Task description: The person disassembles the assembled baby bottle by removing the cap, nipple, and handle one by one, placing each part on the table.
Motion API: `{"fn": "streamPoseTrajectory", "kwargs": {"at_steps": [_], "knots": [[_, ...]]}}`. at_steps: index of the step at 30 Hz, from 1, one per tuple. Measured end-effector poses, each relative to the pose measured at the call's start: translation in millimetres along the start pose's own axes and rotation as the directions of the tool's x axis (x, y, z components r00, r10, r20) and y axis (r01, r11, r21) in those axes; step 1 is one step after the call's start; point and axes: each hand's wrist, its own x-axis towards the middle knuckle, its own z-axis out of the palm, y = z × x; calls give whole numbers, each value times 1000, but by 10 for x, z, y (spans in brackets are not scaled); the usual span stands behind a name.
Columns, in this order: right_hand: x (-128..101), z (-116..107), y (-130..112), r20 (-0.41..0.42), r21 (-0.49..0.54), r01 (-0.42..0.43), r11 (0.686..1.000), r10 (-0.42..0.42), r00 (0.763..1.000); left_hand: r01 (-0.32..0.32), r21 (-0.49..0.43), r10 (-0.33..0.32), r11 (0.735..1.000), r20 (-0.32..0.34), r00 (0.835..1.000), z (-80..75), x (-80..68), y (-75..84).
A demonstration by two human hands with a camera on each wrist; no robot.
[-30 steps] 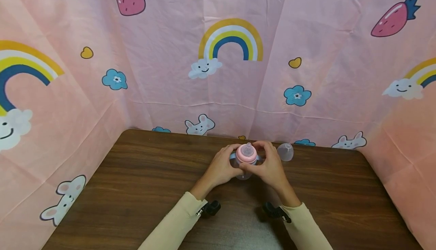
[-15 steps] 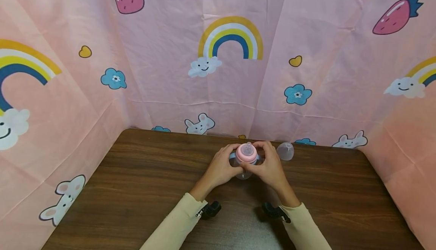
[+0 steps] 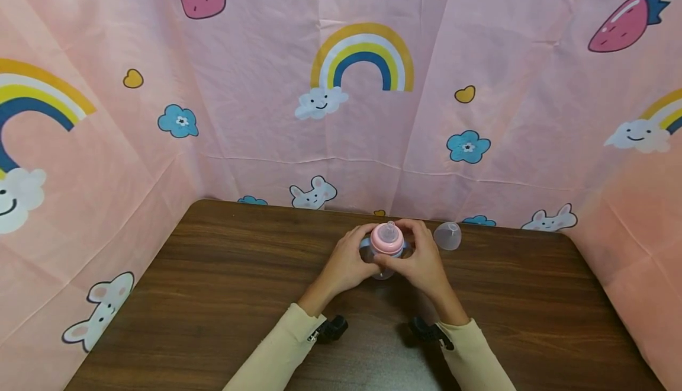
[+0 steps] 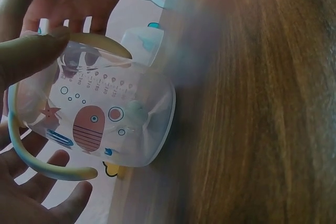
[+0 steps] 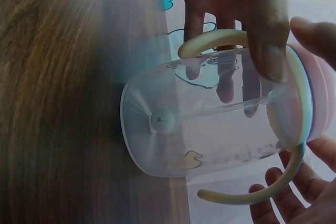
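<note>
Between both hands stands an upright baby bottle (image 3: 387, 249) with a pink collar, a clear teat and two curved pale handles. Fish and starfish prints with a measuring scale mark its clear body (image 4: 94, 114). My left hand (image 3: 346, 260) holds it from the left, thumb on the upper body and fingers spread near a handle. From the other side my right hand (image 3: 423, 260) grips it, thumb near the collar (image 5: 315, 93) and fingers behind. The bottle looks hollow and clear inside. Whether its base touches the tabletop, I cannot tell.
A clear domed cap (image 3: 447, 236) sits on the brown wooden table (image 3: 240, 296), right of the bottle near the back edge. Pink cloth (image 3: 256, 83) printed with rainbows, strawberries and rabbits hangs behind the table and along both sides.
The head view has shifted slightly, so the cloth prints sit a little higher in it. Both hands keep their hold on the bottle in nearly the same place.
</note>
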Motion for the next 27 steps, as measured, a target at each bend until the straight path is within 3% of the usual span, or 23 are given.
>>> {"fn": "streamPoseTrajectory", "kwargs": {"at_steps": [8,27], "knots": [[4,24,-5,-26,-20,-23,1000,23,999,-7,-8,7,1000,-8,1000,8,-9,-10],[-16,-3,34,13,31,53,998,-53,998,-11,0,11,1000,-11,1000,-10,-5,-1]]}}
